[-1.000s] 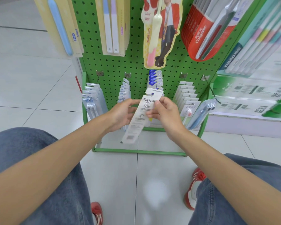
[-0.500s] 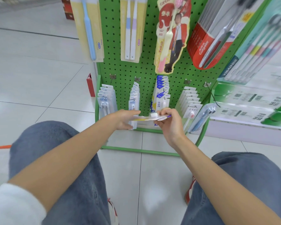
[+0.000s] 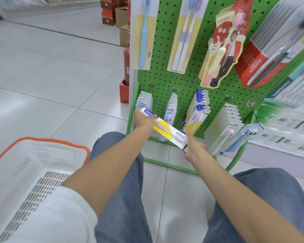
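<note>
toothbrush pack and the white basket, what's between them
In the head view, the person's left forearm and jeans-clad left knee lie between the toothbrush pack and the white basket.

Pegboard rack (image 3: 191, 79): ahead, standing on the floor (image 3: 51, 76). Hanging packs (image 3: 231, 118): on its hooks, in upper and lower rows. Toothbrush pack (image 3: 165, 131): before the lower row, slanting between left hand (image 3: 144, 120) at its far end and right hand (image 3: 194, 148) at its near end. Basket (image 3: 42, 142): near left, beside the left knee. Cartons (image 3: 120, 16): far behind, left of rack.

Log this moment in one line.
left hand: grips toothbrush pack | right hand: holds its lower end | basket: at left
</note>
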Action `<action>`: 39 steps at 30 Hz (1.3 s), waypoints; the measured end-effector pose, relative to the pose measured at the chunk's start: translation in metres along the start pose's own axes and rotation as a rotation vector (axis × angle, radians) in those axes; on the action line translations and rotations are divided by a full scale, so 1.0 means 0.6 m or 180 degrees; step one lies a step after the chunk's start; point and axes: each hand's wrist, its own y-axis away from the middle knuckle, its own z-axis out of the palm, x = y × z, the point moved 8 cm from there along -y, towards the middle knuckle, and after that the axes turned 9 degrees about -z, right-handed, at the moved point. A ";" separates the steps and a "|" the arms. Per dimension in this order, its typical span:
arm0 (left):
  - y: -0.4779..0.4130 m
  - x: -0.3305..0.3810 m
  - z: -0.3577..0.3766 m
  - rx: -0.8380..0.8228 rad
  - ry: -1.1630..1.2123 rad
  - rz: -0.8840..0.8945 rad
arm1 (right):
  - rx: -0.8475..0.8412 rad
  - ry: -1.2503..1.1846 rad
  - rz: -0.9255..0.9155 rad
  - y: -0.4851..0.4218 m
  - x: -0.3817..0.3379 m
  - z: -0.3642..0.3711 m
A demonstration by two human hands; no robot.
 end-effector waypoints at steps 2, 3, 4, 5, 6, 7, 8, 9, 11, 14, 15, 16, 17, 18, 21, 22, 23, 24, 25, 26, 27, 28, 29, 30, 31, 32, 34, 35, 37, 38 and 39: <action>-0.015 0.008 -0.038 0.0272 0.0039 0.0034 | -0.0218 -0.0082 0.0107 0.003 0.007 0.036; -0.026 0.007 -0.060 0.0402 0.0061 0.0017 | -0.0380 -0.0060 0.0123 0.004 0.011 0.057; -0.035 0.007 -0.084 0.0533 0.0112 0.0009 | -0.0561 -0.0016 0.0125 0.007 0.013 0.079; -0.045 0.004 -0.107 0.0667 0.0170 0.0001 | -0.0688 0.0013 0.0118 0.009 0.016 0.099; -0.053 -0.001 -0.132 0.0788 0.0212 -0.0038 | -0.0794 0.0081 0.0099 0.012 0.020 0.118; -0.064 -0.012 -0.157 0.0894 0.0250 -0.0098 | -0.0896 0.0143 0.0063 0.018 0.023 0.141; -0.073 -0.024 -0.184 0.1018 0.0285 -0.0159 | -0.0979 0.0250 -0.0001 0.023 0.025 0.165; -0.080 -0.038 -0.213 0.1154 0.0313 -0.0223 | -0.1079 0.0338 -0.0075 0.030 0.025 0.190; -0.090 -0.067 -0.273 0.1360 0.0316 -0.0295 | -0.1296 0.0662 -0.0279 0.036 0.024 0.242; -0.107 -0.117 -0.366 0.1525 0.0153 -0.0419 | -0.1762 0.1358 -0.0385 0.021 0.063 0.331; -0.111 -0.135 -0.399 0.1589 0.0092 -0.0493 | -0.1985 0.1547 -0.0417 0.016 0.087 0.364; -0.114 -0.155 -0.430 0.1657 0.0068 -0.0578 | -0.2065 0.1777 -0.0482 0.016 0.108 0.391; -0.117 -0.180 -0.462 0.1712 0.0081 -0.0693 | -0.2157 0.1963 -0.0570 0.020 0.132 0.418; -0.115 -0.206 -0.491 0.1790 0.0138 -0.0824 | -0.2260 0.2164 -0.0706 0.039 0.152 0.443; -0.105 -0.299 -0.569 0.2117 0.0326 -0.1281 | -0.2902 0.2771 -0.1030 0.099 0.232 0.516; -0.097 -0.325 -0.590 0.2200 0.0328 -0.1382 | -0.3039 0.3012 -0.1158 0.112 0.261 0.536; -0.091 -0.352 -0.610 0.2261 0.0321 -0.1477 | -0.3155 0.3225 -0.1327 0.121 0.290 0.556; -0.084 -0.377 -0.627 0.2314 0.0310 -0.1583 | -0.3271 0.3437 -0.1490 0.135 0.315 0.572; -0.076 -0.399 -0.642 0.2360 0.0313 -0.1678 | -0.3414 0.3626 -0.1645 0.147 0.344 0.588; -0.069 -0.421 -0.656 0.2399 0.0310 -0.1764 | -0.3527 0.3822 -0.1756 0.159 0.372 0.599; -0.063 -0.442 -0.668 0.2431 0.0303 -0.1840 | -0.3667 0.3967 -0.1873 0.169 0.400 0.608; -0.055 -0.460 -0.679 0.2455 0.0266 -0.1905 | -0.3807 0.4082 -0.1972 0.180 0.424 0.614; -0.048 -0.474 -0.689 0.2472 0.0219 -0.1954 | -0.3930 0.4185 -0.2138 0.189 0.446 0.618; -0.043 -0.489 -0.698 0.2486 0.0180 -0.2007 | -0.4039 0.4301 -0.2311 0.199 0.464 0.620; -0.039 -0.504 -0.705 0.2482 0.0153 -0.2074 | -0.4136 0.4389 -0.2459 0.205 0.482 0.621; -0.036 -0.517 -0.710 0.2463 0.0114 -0.2151 | -0.4230 0.4440 -0.2505 0.209 0.499 0.621; -0.030 -0.537 -0.719 0.2389 -0.0010 -0.2300 | -0.4403 0.4552 -0.2481 0.209 0.528 0.613; -0.029 -0.547 -0.719 0.2313 -0.0057 -0.2381 | -0.4477 0.4621 -0.2492 0.207 0.539 0.607; -0.023 -0.563 -0.718 0.2162 -0.0125 -0.2555 | -0.4623 0.4682 -0.2587 0.205 0.546 0.598; -0.020 -0.572 -0.717 0.2116 -0.0147 -0.2662 | -0.4692 0.4663 -0.2654 0.207 0.546 0.595; -0.015 -0.578 -0.715 0.2043 -0.0216 -0.2780 | -0.4754 0.4616 -0.2776 0.211 0.544 0.593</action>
